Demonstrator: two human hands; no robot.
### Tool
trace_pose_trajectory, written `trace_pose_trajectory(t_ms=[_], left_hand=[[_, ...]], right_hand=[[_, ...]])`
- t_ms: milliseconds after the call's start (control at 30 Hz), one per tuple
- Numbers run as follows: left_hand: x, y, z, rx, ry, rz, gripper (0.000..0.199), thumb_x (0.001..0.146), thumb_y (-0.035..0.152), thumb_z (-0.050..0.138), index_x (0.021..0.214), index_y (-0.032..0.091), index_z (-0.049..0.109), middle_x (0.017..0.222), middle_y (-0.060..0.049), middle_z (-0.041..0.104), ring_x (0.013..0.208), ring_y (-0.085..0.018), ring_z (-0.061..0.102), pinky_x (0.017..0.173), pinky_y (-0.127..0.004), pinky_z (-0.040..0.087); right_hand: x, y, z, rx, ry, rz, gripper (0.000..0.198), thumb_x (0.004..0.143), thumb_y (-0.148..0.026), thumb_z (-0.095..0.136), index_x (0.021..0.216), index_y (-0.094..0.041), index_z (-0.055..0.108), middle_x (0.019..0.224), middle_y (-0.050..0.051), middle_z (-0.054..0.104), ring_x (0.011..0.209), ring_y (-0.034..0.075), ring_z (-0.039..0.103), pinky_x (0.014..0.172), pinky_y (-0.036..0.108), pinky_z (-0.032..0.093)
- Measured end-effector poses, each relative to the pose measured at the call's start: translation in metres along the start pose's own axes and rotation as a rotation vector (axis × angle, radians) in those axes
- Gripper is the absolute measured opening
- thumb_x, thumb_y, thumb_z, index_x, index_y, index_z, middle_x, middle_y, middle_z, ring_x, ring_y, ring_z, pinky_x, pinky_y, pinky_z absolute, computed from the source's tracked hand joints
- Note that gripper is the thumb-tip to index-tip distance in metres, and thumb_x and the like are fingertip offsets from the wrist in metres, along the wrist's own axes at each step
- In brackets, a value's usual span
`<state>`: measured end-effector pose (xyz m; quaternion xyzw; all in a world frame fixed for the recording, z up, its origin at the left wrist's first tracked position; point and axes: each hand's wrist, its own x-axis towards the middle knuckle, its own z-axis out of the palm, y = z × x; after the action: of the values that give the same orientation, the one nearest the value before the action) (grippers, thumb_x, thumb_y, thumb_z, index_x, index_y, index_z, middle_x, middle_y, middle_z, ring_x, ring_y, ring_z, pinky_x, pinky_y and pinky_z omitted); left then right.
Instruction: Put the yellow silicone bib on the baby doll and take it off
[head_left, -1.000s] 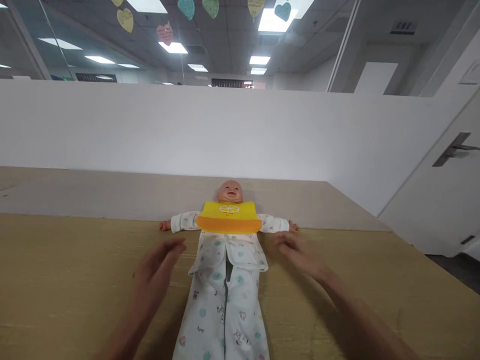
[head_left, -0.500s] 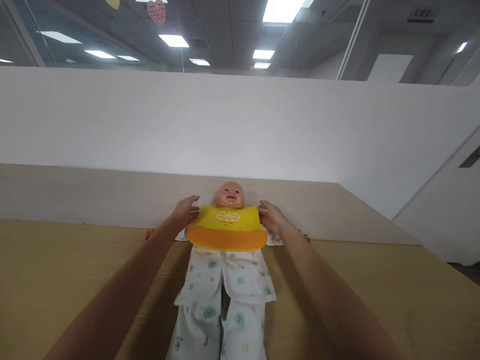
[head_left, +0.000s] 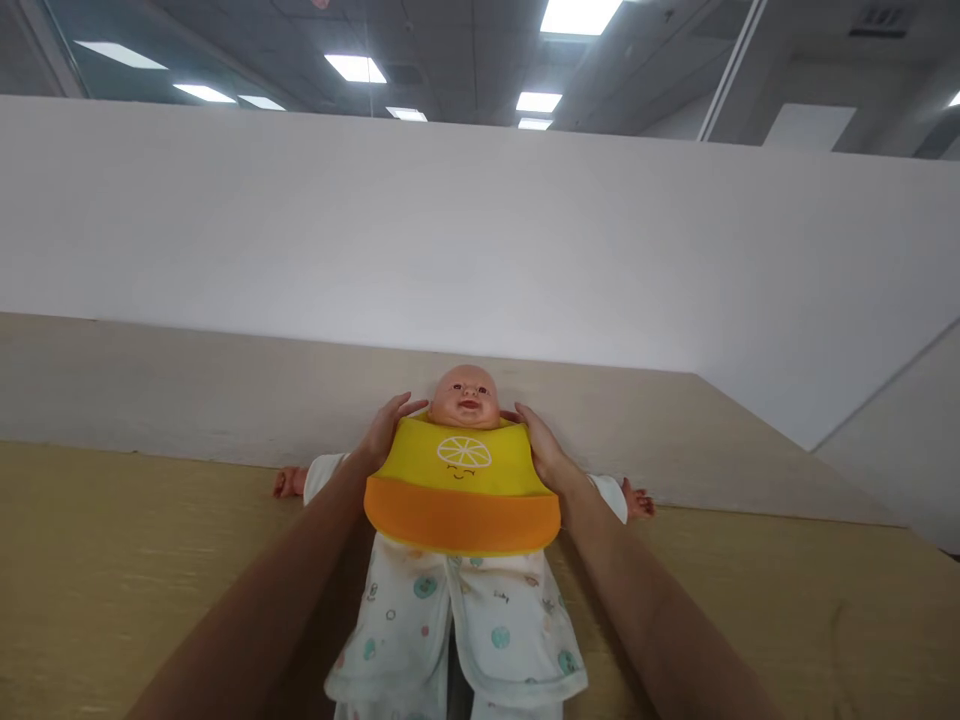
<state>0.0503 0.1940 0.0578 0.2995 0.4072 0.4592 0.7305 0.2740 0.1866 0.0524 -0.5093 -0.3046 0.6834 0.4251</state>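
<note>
A baby doll (head_left: 465, 396) lies on its back, its head by the low ledge and its arms spread to both sides. Over its chest is a yellow silicone bib (head_left: 409, 447) with a lemon-slice print and an orange catch pocket. My left hand (head_left: 388, 428) lies along the bib's left edge, fingers stretched toward the doll's neck. On the other side my right hand (head_left: 541, 440) mirrors it, with its fingertips beside the neck and partly hidden behind the bib's upper corner. White printed clothes (head_left: 506, 610) cover the doll's body and legs.
The doll rests on a tan padded surface (head_left: 150, 560). Behind its head runs a pale ledge (head_left: 187, 390), backed by a white wall (head_left: 450, 230) with glass above. At the right the ledge angles toward me.
Both hands have moved inward, from beside the bib to the doll's neck. The view has come closer, and the doll's forearms show more at both sides.
</note>
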Motion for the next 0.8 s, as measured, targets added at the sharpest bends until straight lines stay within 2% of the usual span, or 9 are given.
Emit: trace_pose_trajectory(t_ms=[133, 233, 367, 467, 600, 733, 800], left_hand=[[-0.023, -0.009, -0.003, -0.037, -0.032, -0.018, 0.060, 0.081, 0.044, 0.049, 0.133, 0.014, 0.047, 0.084, -0.008, 0.068, 0.067, -0.023, 0.064, 0.066, -0.034, 0.049], [-0.041, -0.020, -0.004, -0.043, -0.006, -0.029, 0.056, 0.078, 0.039, 0.054, 0.128, 0.016, 0.052, 0.092, -0.007, 0.069, 0.072, -0.023, 0.065, 0.069, -0.034, 0.049], [-0.064, -0.038, -0.005, -0.009, 0.099, 0.107, 0.038, 0.075, 0.032, 0.057, 0.108, 0.016, 0.065, 0.102, -0.005, 0.069, 0.093, -0.023, 0.064, 0.077, -0.029, 0.048], [-0.086, -0.052, -0.006, 0.016, 0.075, 0.129, 0.039, 0.069, 0.028, 0.061, 0.105, 0.016, 0.067, 0.098, -0.006, 0.070, 0.103, -0.027, 0.061, 0.083, -0.032, 0.048], [-0.119, -0.072, -0.014, 0.042, -0.017, 0.095, 0.053, 0.061, 0.022, 0.067, 0.113, 0.016, 0.065, 0.092, -0.006, 0.071, 0.099, -0.030, 0.063, 0.082, -0.036, 0.048], [-0.144, -0.091, -0.027, 0.077, -0.096, 0.047, 0.072, 0.051, 0.009, 0.067, 0.122, 0.017, 0.061, 0.073, -0.003, 0.070, 0.076, -0.024, 0.066, 0.071, -0.032, 0.048], [-0.159, -0.101, -0.029, 0.078, -0.106, 0.048, 0.074, 0.048, 0.007, 0.065, 0.122, 0.017, 0.060, 0.067, -0.001, 0.068, 0.066, -0.020, 0.064, 0.065, -0.028, 0.046]], right_hand=[[-0.026, 0.011, 0.006, 0.013, 0.039, -0.035, 0.062, 0.084, -0.051, 0.031, 0.139, -0.023, 0.034, 0.096, 0.002, 0.058, 0.067, -0.002, 0.052, 0.077, 0.013, 0.047], [-0.047, 0.024, 0.008, 0.023, 0.033, -0.048, 0.059, 0.083, -0.052, 0.031, 0.137, -0.026, 0.036, 0.106, -0.001, 0.057, 0.073, -0.002, 0.054, 0.076, 0.011, 0.046], [-0.075, 0.044, 0.009, 0.032, -0.021, -0.077, 0.060, 0.083, -0.052, 0.032, 0.137, -0.027, 0.035, 0.109, -0.002, 0.056, 0.083, 0.000, 0.057, 0.079, 0.010, 0.046], [-0.100, 0.059, 0.008, 0.057, -0.020, -0.102, 0.064, 0.082, -0.054, 0.035, 0.139, -0.026, 0.032, 0.113, -0.002, 0.055, 0.090, 0.000, 0.057, 0.082, 0.010, 0.046], [-0.135, 0.076, 0.008, 0.082, -0.049, -0.150, 0.072, 0.077, -0.051, 0.040, 0.142, -0.021, 0.030, 0.122, 0.000, 0.049, 0.096, 0.000, 0.057, 0.085, 0.009, 0.046], [-0.170, 0.095, 0.007, 0.080, -0.050, -0.197, 0.077, 0.073, -0.049, 0.044, 0.142, -0.016, 0.029, 0.131, 0.002, 0.042, 0.106, 0.000, 0.053, 0.089, 0.007, 0.046], [-0.187, 0.106, 0.005, 0.074, -0.056, -0.179, 0.080, 0.072, -0.050, 0.043, 0.143, -0.016, 0.026, 0.136, 0.003, 0.035, 0.113, 0.001, 0.051, 0.092, 0.007, 0.046]])
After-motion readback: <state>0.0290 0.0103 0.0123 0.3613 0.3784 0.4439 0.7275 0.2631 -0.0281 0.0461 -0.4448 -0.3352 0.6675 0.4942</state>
